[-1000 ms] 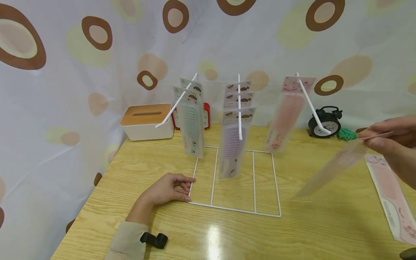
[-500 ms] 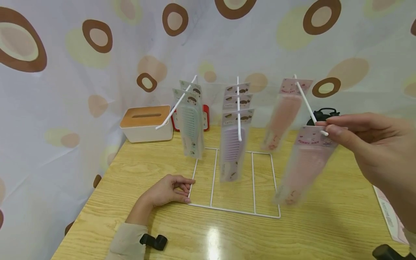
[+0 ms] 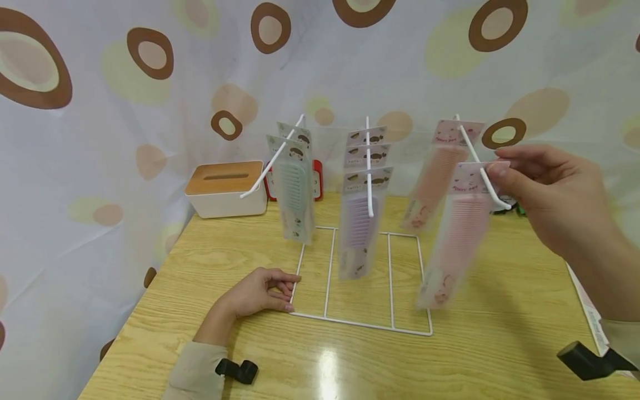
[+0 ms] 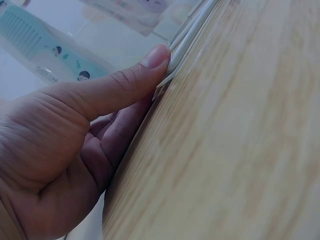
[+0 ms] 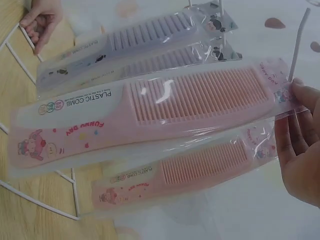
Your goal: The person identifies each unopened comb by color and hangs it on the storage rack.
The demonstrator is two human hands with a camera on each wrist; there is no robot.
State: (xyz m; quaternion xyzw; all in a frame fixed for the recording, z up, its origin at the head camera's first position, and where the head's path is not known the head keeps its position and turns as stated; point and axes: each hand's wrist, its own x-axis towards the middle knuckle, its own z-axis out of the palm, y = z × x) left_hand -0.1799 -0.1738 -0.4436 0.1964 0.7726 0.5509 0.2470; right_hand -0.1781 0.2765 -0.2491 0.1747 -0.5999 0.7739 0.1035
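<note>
In the head view my right hand [image 3: 560,194] pinches the top edge of a packaged pink comb [image 3: 462,228] between thumb and fingers. The right prong of the white wire rack [image 3: 360,322] passes through that packet's header, and the comb [image 5: 195,97] hangs below it. Farther back on the same prong hangs another packaged pink comb [image 3: 439,172]. My left hand [image 3: 265,291] holds the rack's front left base corner, thumb on the wire [image 4: 182,47] in the left wrist view. Several purple combs [image 3: 360,222] hang on the middle prong, and green combs [image 3: 292,189] on the left one.
A tissue box [image 3: 225,189] with a wooden lid stands at the back left. Behind the green combs is a red-framed object [image 3: 318,178]. Part of a pink package [image 3: 587,303] lies on the wooden table [image 3: 280,355] at the right. A patterned curtain [image 3: 320,66] closes off the back.
My right hand has brought a pink comb packet in from the right onto the right prong and moved it back along the wire. The left hand has stayed at the base corner.
</note>
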